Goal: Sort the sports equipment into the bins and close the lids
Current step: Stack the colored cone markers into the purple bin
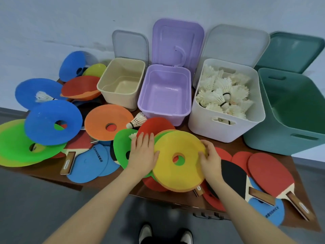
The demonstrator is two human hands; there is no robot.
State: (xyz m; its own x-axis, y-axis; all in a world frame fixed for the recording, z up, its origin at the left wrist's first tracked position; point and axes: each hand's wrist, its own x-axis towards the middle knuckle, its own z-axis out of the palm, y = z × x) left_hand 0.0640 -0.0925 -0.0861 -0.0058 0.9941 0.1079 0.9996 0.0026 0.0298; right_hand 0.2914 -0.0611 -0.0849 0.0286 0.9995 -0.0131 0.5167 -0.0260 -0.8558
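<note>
A small stack of disc cones topped by a yellow cone (179, 148) lies at the table's front middle. My left hand (143, 153) grips its left edge, fingers straight on top and thumb on the rim. My right hand (210, 160) grips its right edge with curled fingers. Four open bins stand behind: beige bin (105, 83), purple bin (146, 104), white bin (202, 120) full of shuttlecocks, green bin (263, 141). Loose shuttlecocks lie by the orange cone (105, 118) and on a blue cone (33, 90).
More disc cones, blue (45, 122), green (12, 143) and red (79, 87), crowd the table's left. Table-tennis paddles (269, 175) and blue discs (276, 212) lie front right, another paddle (68, 161) front left. All lids lean on the wall. My shoes show below the table edge.
</note>
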